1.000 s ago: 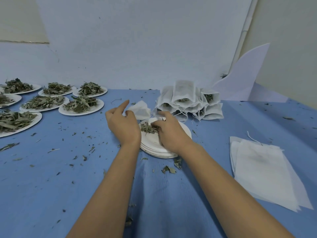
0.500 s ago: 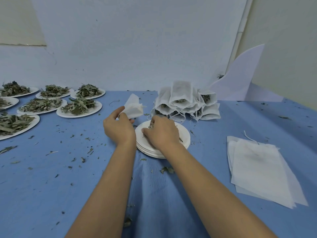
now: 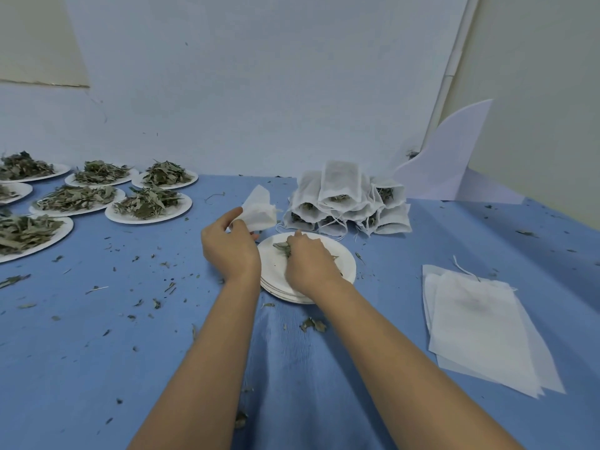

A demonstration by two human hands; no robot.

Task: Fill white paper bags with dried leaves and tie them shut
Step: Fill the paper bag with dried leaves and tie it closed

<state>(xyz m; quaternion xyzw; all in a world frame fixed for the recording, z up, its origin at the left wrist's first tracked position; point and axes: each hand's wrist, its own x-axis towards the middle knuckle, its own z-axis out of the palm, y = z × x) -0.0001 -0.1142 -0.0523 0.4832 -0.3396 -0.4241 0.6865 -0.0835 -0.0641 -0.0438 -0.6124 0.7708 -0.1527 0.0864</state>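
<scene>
1. At the middle of the blue-clothed tabletop (image 3: pixel 97 352), the left hand (image 3: pixel 229 251) holds up one white paper bag (image 3: pixel 259 212). The bag is thin, crumpled and slightly see-through, and the grip is clamped on its lower edge.
2. Just beside it, the right hand (image 3: pixel 310 264) lies over a stack of white plates (image 3: pixel 344 264). Its grip is closed on a small pinch of dried leaves (image 3: pixel 282 247), grey-green and narrow, which poke out at the hand's left side.
3. Behind the stack, filled bags (image 3: pixel 344 203) lie piled in a pyramid with their mouths toward the camera, leaves and loose drawstrings showing. Their exact number cannot be told.
4. Right of the stack and well apart from it, flat empty bags (image 3: pixel 480 326) lie overlapped, with at least three edges showing.
5. Far left, seven plates heaped with leaves (image 3: pixel 147 206) stand close together, some cut by the frame edge.
6. Leaf crumbs (image 3: pixel 313 324) are scattered over the cloth, and one white board (image 3: pixel 451 164) leans at the back right.
</scene>
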